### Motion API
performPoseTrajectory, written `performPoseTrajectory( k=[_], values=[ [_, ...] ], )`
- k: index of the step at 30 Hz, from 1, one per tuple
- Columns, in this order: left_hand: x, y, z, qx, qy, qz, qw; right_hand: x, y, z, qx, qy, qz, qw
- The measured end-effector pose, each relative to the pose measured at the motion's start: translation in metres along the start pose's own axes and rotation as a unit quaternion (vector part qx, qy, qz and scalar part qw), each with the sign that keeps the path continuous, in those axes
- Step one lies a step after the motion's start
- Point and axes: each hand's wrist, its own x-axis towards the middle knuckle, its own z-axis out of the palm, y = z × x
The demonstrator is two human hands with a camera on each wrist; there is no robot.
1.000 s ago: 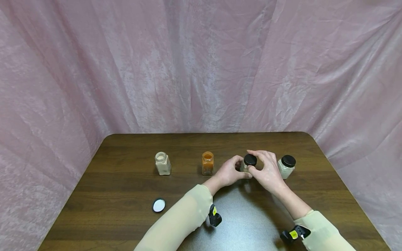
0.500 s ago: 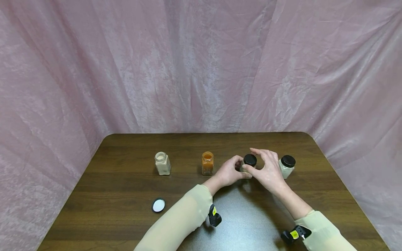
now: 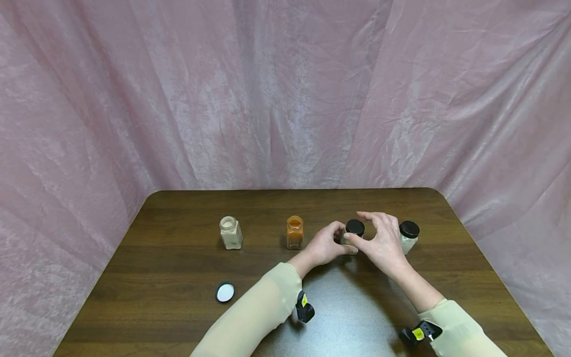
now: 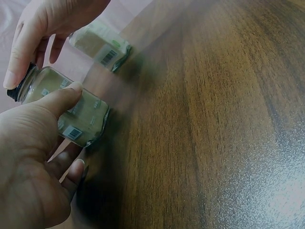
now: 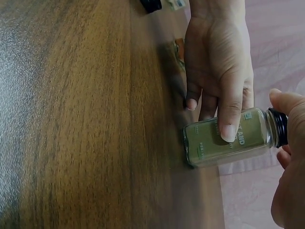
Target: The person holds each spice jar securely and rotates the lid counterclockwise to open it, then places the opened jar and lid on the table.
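A square glass spice jar [image 5: 248, 152] of greenish-brown powder stands at the right of the table, its black lid [image 3: 355, 227] on top. My left hand [image 3: 327, 244] grips the jar's body, thumb across the near face and fingers behind. At the lid is my right hand [image 3: 381, 243], its thumb on the near side and its fingers reaching round the far side. The index finger looks partly raised. In the left wrist view, my right thumb [image 4: 18, 67] covers part of the lid. Whether every right finger touches it is hidden.
Just right of my right hand stands another black-lidded jar [image 3: 408, 238] with pale contents. To the left are an uncovered jar of orange powder [image 3: 295, 235] and an uncovered jar of cream powder [image 3: 232, 235]. A loose lid [image 3: 225, 292] lies white side up on the wooden table [image 3: 156, 277].
My right thumb has slid left along the near side of the lid, and the right hand has shifted slightly right. The left hand and its jar have stayed in place.
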Motion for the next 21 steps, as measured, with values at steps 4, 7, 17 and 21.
performPoseTrajectory(
  k=[4, 7, 17, 21],
  values=[
    [-0.0005, 0.0009, -0.0006, 0.004, 0.0, -0.002, 1.0, 0.0, 0.0009, -0.0001, -0.003, 0.003, 0.001, 1.0],
    [-0.0006, 0.0012, -0.001, 0.005, 0.0, -0.002, 1.0, 0.0002, 0.0015, 0.0005, -0.008, 0.01, -0.005, 0.9999],
    [0.0001, 0.0003, -0.0004, 0.002, 0.0, 0.0, 1.0, 0.0007, 0.0007, 0.0018, -0.024, 0.013, 0.002, 0.9996],
    [0.0, 0.0006, -0.0001, -0.004, -0.003, 0.002, 1.0, 0.0011, -0.0001, 0.0019, -0.026, 0.01, 0.01, 0.9996]
  ],
)
